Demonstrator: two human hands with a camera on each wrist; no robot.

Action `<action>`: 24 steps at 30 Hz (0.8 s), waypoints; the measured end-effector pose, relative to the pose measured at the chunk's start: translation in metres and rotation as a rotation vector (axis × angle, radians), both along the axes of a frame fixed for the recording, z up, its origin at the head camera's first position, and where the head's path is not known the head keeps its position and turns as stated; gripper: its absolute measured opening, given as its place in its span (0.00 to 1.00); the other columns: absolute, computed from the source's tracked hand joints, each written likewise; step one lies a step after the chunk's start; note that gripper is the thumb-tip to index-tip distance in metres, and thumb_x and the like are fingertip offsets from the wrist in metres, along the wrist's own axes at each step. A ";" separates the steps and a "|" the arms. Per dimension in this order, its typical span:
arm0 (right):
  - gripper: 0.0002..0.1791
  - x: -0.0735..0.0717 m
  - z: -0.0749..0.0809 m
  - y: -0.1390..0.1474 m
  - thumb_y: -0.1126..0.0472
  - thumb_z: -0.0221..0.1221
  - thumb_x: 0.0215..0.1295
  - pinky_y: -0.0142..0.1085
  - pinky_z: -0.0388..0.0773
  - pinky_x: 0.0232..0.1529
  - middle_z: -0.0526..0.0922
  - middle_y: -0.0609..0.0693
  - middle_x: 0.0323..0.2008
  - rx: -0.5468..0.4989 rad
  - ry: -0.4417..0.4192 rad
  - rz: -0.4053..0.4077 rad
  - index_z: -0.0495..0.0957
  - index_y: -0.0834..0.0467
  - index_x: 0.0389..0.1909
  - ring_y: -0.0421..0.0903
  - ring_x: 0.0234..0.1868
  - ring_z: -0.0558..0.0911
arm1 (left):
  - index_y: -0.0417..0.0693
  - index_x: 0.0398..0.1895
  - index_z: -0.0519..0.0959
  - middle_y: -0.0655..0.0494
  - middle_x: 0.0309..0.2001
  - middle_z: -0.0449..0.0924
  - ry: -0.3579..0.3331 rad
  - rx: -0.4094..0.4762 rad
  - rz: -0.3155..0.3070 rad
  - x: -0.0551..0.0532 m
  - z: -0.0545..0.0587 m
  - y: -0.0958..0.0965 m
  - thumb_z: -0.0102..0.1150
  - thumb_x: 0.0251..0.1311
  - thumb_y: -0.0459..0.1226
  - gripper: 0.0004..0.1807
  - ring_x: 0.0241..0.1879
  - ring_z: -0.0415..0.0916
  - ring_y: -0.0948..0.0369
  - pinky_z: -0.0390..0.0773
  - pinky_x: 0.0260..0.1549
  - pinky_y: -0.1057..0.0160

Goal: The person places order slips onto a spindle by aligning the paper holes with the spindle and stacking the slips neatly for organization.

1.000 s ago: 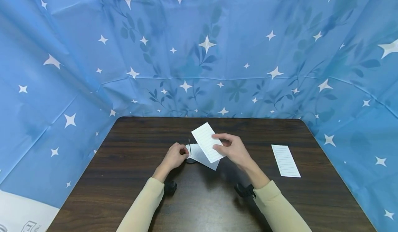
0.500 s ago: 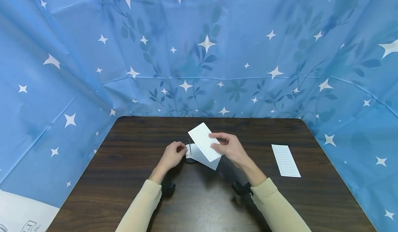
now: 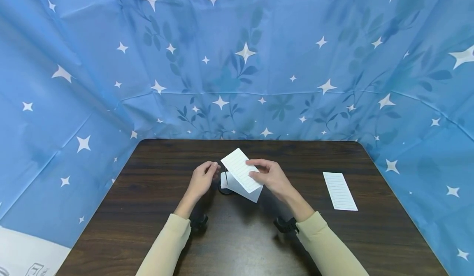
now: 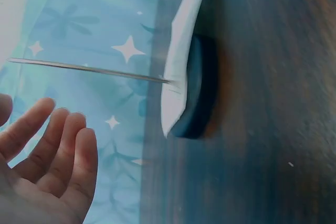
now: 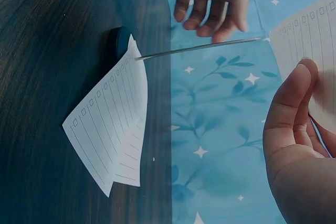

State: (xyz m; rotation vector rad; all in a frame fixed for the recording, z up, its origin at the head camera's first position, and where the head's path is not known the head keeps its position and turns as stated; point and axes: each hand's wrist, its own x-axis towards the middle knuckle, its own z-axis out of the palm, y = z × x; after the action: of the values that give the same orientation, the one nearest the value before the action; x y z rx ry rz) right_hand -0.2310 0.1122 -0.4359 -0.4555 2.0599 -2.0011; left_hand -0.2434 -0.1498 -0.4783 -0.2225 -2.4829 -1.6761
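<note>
A paper spike (image 4: 89, 68) rises upright from a round black base (image 4: 203, 87). Several lined checklist slips (image 5: 107, 114) are stuck on it, low against the base. My right hand (image 3: 272, 178) pinches another lined slip (image 3: 241, 170) between thumb and fingers, tilted above the stuck ones. In the right wrist view the spike's tip is right at this slip's corner. My left hand (image 3: 201, 179) is just left of the spike, holding nothing, its fingers loosely bent in the left wrist view.
One more lined slip (image 3: 340, 191) lies flat on the dark wooden table (image 3: 240, 243), to the right. A blue star-patterned cloth (image 3: 237, 62) hangs behind the table. A white printed surface (image 3: 29, 253) shows at the lower left.
My right hand has brought its slip a little left and down toward the spike. My left hand has drawn slightly left and up from the stuck slips.
</note>
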 end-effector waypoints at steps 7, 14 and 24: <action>0.23 -0.001 -0.002 -0.002 0.70 0.62 0.68 0.34 0.80 0.36 0.77 0.64 0.60 -0.021 -0.026 0.011 0.75 0.67 0.63 0.44 0.37 0.81 | 0.31 0.45 0.81 0.32 0.43 0.81 0.046 0.133 -0.001 0.001 0.014 0.006 0.51 0.78 0.41 0.19 0.41 0.81 0.38 0.80 0.46 0.41; 0.23 0.000 -0.002 -0.003 0.70 0.61 0.68 0.34 0.80 0.37 0.75 0.64 0.62 -0.015 -0.025 0.015 0.75 0.67 0.64 0.45 0.38 0.81 | 0.37 0.43 0.84 0.41 0.41 0.83 0.041 0.101 0.015 0.001 0.025 0.011 0.57 0.74 0.43 0.16 0.38 0.82 0.48 0.83 0.42 0.57; 0.22 -0.001 -0.003 -0.005 0.68 0.62 0.68 0.36 0.80 0.37 0.75 0.60 0.64 0.003 -0.025 0.005 0.77 0.64 0.63 0.47 0.41 0.81 | 0.39 0.36 0.86 0.47 0.31 0.83 0.076 0.048 0.044 -0.001 0.030 0.013 0.64 0.69 0.41 0.12 0.31 0.78 0.54 0.75 0.31 0.63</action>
State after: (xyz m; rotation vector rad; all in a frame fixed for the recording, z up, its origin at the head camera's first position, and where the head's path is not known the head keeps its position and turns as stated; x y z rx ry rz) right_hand -0.2318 0.1069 -0.4385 -0.4326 2.0439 -1.9906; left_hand -0.2444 -0.1364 -0.4486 -0.2197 -2.3730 -1.6749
